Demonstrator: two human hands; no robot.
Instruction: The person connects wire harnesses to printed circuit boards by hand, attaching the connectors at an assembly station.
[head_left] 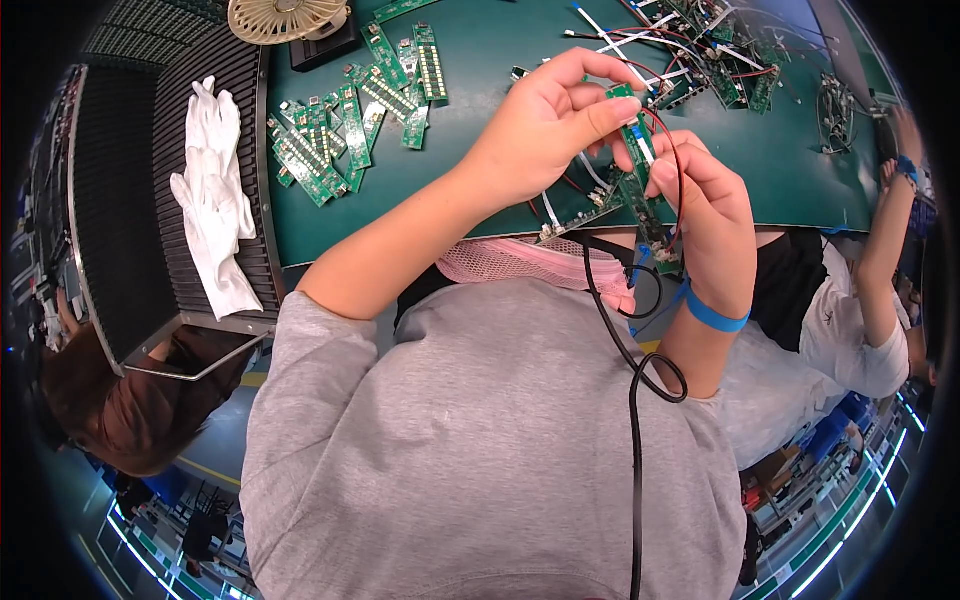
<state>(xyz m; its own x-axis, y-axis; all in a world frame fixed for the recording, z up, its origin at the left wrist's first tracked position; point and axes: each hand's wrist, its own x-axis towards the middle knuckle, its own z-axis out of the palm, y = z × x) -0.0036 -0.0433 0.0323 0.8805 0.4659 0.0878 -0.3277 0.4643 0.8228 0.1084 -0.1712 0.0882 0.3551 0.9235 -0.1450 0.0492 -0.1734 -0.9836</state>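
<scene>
Two hands up over the green table (500,60), both pinching one narrow green circuit board (634,140). Left hand (545,125) closed on its upper end, thumb and index clamped; right hand (705,215) gripping lower down, fingers wrapped round the board's lower part. Board held above the near table edge, in front of the chest, long axis running top to bottom in view, tilted slightly, top end pointing away from the body. One thin red wire (678,165) looping off the board past the right thumb. One black cable (634,400) hanging below the hands, curled into two loops. One blue wristband (712,315) on the right wrist. Loose pile of green boards (345,130) at left on the table, more than ten, exact count unclear. Second heap of wired boards (715,55) at upper right. One pair of white gloves (215,190) on the black ribbed tray (130,250). One beige fan (285,18) at the top edge.
</scene>
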